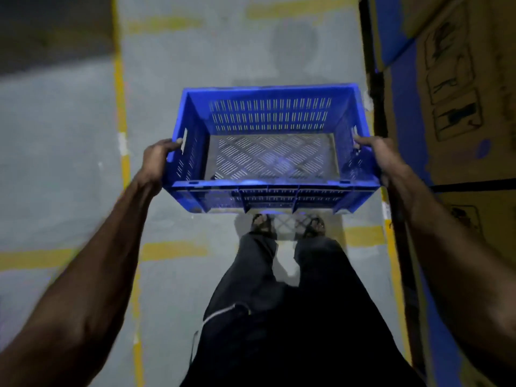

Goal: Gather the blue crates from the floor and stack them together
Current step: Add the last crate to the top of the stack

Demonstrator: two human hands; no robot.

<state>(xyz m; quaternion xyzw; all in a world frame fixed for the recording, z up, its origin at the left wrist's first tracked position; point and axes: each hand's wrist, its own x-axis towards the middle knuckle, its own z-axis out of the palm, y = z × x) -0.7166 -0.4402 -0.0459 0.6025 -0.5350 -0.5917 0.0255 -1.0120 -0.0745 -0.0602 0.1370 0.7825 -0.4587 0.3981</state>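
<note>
Fingers of the left hand [157, 156] curled into the handle slot on one end wall of a blue crate [269, 148], thumb over the rim; fingers of the right hand [375, 155] gripped the opposite end wall, tips at the rim by that side's slot. Between the two hands the crate hung level, empty, mesh bottom showing, held out in front of the person at abt waist height and clear of the floor [69, 149]. Directly beneath the fingers, two sandalled feet [289, 223] and dark trousers stood on grey concrete marked w/ yellow lines [120, 88]. Just beyond the right hand's fingers rose stacked cardboard boxes [458, 88] w/ handling symbols, edged by a dark post. No other crates and no stack were in view. Judged from this, one crate was picked up and in transit; setting it on a stack, plus gathering any others, was left to do.
</note>
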